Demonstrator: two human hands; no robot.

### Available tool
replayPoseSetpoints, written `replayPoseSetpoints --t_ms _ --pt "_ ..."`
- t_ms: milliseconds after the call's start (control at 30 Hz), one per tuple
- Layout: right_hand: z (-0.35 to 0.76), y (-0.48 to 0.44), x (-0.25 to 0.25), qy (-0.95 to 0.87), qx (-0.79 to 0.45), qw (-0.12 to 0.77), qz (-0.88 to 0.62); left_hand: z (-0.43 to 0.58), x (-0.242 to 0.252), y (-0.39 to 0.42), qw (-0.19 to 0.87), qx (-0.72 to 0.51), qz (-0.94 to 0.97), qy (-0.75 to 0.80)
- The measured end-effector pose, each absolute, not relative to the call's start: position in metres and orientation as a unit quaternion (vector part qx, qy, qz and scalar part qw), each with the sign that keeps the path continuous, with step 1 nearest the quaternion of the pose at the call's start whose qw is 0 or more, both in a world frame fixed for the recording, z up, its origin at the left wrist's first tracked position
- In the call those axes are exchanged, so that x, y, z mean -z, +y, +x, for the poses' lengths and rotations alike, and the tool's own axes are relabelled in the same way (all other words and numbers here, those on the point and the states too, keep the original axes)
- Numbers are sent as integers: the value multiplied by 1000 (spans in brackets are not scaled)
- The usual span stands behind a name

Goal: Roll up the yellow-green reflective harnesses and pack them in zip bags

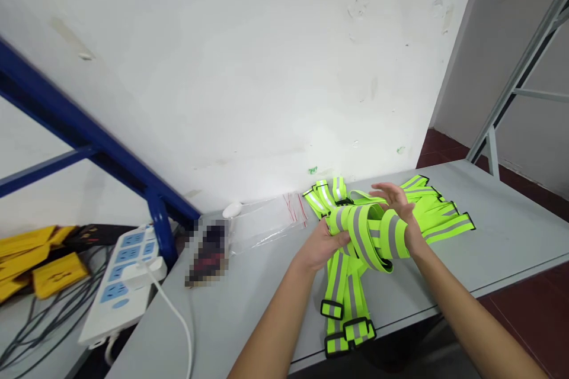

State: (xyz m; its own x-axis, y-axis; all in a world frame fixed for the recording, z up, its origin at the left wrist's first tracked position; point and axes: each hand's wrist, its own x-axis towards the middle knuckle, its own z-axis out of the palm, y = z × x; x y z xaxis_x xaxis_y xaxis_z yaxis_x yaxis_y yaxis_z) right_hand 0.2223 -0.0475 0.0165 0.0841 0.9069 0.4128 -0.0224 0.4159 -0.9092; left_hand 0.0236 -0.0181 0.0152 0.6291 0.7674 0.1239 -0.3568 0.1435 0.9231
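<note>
My left hand [320,244] is closed on a neon-yellow reflective strap vest [361,235] with grey stripes, held just above the grey table [502,237]. The strap is looped around my right wrist, and my right hand [395,200] has its fingers stretched out and apart. Loose ends of the vest with black buckles [344,323] hang down to the table's front edge. Behind my hands lies a pile of more neon-yellow vests [438,210].
Clear plastic zip bags [267,219] lie near the wall by a small white object [232,209]. A blurred dark item [208,251] sits left of them. A white power strip [120,284] with cables, yellow pieces [40,260], a blue frame [89,136] and a grey rack [515,83] flank the table.
</note>
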Motion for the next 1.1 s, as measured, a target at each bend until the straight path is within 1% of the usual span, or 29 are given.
replayPoseSetpoints --t_ms 100,200,333,433,567,633,767,833,900,967,1100 --pt "222 -60 -7 -619 -424 533 -390 30 -16 -22 762 -398 475 189" --pt "216 -64 -7 -665 -403 455 -433 37 -16 -25 786 -411 418 195" --pt "217 -51 -18 -678 -384 419 -466 44 -19 -26 787 -447 367 216" --pt "228 -39 -31 -701 -382 397 -453 45 -29 -21 770 -477 343 249" --pt "238 -30 -49 -737 -449 300 -408 44 -50 -9 751 -495 345 268" --pt "236 -27 -52 -722 -467 307 -408 44 -61 -2 752 -498 351 252" --pt "225 -17 -47 -651 -440 427 -447 42 -79 3 762 -471 368 249" --pt "222 -12 -45 -644 -409 459 -455 43 -85 1 759 -460 380 262" --pt "221 -7 -44 -663 -399 453 -444 45 -89 -2 758 -452 386 267" --pt "220 -3 -46 -681 -426 417 -425 48 -92 -3 760 -445 391 268" --pt "217 0 -48 -679 -578 327 -312 49 -95 6 756 -412 411 299"
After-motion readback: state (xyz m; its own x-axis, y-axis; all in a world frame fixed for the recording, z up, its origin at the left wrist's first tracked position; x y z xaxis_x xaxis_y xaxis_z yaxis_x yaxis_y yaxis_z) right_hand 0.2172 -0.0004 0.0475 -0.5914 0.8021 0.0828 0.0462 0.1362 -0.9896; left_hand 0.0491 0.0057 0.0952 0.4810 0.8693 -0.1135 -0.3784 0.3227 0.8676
